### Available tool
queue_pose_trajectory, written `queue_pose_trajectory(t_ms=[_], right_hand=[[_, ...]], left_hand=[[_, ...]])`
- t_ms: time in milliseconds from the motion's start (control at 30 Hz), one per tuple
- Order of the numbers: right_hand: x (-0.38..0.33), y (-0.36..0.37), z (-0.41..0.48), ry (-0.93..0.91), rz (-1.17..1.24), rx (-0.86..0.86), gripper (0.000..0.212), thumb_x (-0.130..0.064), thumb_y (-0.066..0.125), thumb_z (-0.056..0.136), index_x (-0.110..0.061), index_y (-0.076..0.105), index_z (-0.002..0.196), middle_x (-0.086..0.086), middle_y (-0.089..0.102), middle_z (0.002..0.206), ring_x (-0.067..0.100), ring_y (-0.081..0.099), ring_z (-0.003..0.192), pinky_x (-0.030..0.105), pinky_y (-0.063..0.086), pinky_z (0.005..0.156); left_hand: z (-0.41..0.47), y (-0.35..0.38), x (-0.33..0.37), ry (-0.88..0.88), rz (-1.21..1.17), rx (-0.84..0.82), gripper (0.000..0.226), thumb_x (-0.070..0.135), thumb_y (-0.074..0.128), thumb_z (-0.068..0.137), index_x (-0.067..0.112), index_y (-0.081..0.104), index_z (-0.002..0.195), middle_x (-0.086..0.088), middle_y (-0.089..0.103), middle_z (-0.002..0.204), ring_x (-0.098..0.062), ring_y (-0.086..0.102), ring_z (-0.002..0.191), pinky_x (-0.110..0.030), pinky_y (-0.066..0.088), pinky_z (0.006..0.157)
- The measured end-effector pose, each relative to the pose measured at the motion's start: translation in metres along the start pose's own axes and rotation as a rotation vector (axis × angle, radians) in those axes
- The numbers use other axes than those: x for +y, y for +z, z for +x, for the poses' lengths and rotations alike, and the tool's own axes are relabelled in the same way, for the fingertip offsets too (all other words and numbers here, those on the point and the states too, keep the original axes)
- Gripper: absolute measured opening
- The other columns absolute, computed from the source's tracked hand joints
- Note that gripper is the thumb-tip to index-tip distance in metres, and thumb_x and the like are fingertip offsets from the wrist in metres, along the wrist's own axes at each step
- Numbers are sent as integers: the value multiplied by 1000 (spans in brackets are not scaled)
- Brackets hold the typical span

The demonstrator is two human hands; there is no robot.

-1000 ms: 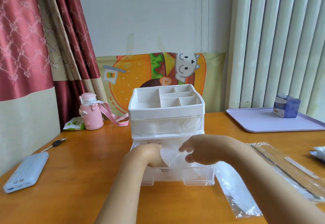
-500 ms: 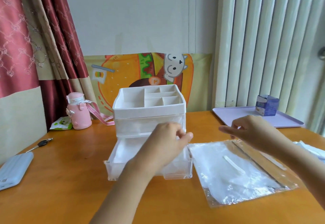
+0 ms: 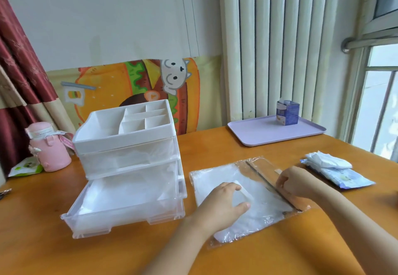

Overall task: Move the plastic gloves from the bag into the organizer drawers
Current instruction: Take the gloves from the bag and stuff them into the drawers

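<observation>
A white organizer point(image 3: 127, 143) stands on the orange table, its bottom clear drawer point(image 3: 120, 205) pulled out with thin plastic gloves lying inside. To its right lies a flat clear bag point(image 3: 245, 192) holding more white plastic gloves. My left hand point(image 3: 221, 205) rests flat on the bag, fingers spread over it. My right hand point(image 3: 290, 181) has its fingers curled at the bag's open flap edge and pinches it.
A lilac tray point(image 3: 258, 133) with a small blue carton point(image 3: 288, 112) sits at the back right. A wipes packet point(image 3: 336, 172) lies right of the bag. A pink bottle point(image 3: 48, 146) and a green packet point(image 3: 25, 168) stand left of the organizer.
My left hand left the open drawer and now lies on the bag. My right hand came down onto the bag's flap edge. The view has swung to the right.
</observation>
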State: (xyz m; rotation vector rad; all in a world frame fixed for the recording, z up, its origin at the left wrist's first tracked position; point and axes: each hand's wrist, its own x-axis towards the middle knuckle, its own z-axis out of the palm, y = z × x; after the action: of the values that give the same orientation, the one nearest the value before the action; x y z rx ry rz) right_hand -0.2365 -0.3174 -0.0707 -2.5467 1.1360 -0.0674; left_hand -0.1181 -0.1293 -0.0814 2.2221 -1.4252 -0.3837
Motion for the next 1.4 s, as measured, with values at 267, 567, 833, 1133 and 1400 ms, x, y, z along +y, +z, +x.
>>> queue_pose_trajectory(t_ms=[267,567,833,1133,1400], right_hand=[[13,-2,10,-63,266,-213,15,-30,77,79,-28,72,93,-7,69,85,9,62,73,14,46,61],[5,17,21,-83,204,-98,16,-19,69,83,-24,69,99,-3,67,98,8,62,68,13,46,51],[13,12,14,40,394,-64,18,-26,79,76,-10,74,75,0,66,60,9,55,46,16,42,43],[10,10,10,5,247,-132,9,-14,75,80,-15,69,87,-1,67,76,8,60,56,16,45,49],[12,12,6,-72,18,-149,16,-15,59,91,-17,71,102,-8,61,74,6,53,61,13,40,50]], left_hand=[[33,40,-10,-170,219,-74,120,88,6,54,24,2,155,-2,-8,162,-26,-15,147,-47,-11,116],[36,46,-15,-182,279,-72,124,88,-1,47,26,-6,154,-1,-16,161,-26,-21,146,-47,-14,115],[35,48,-20,-176,257,-30,119,88,1,52,27,-9,154,-1,-22,159,-24,-23,145,-43,-14,116],[30,45,-22,-261,236,13,118,83,-6,52,23,-12,153,-2,-22,159,-25,-22,145,-50,-19,112],[29,45,-21,-287,256,35,129,82,-20,42,19,-7,154,-5,-18,160,-26,-20,146,-54,-18,111]])
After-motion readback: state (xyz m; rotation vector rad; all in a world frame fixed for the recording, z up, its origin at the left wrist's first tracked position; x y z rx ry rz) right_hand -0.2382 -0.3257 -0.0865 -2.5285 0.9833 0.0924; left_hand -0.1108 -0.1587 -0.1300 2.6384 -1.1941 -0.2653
